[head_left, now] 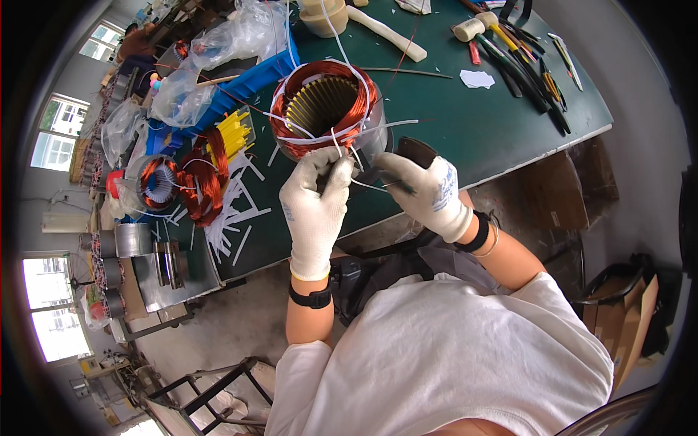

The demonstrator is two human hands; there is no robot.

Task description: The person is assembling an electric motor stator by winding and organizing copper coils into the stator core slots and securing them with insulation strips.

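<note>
A motor stator (325, 102) with red-brown copper windings stands on the green table in front of me, its round bore facing up. White sleeves and cords stick out around its rim. My left hand (317, 200), in a white glove, pinches a thin white cord (337, 142) at the near edge of the windings. Just right of it, my gloved right hand (427, 190) is closed around a dark-handled tool (417, 151) that looks like scissors. Its dark blade end points toward the left fingers, close to the cord. The fingers hide part of the tool.
Left of the stator lie loose copper coils (203, 182), yellow strips (233, 134), white sleeve offcuts (231, 211) and a smaller stator (158, 182). A blue bin (243, 86) with plastic bags stands behind them. Mallets (469, 29) and hand tools lie at the far right.
</note>
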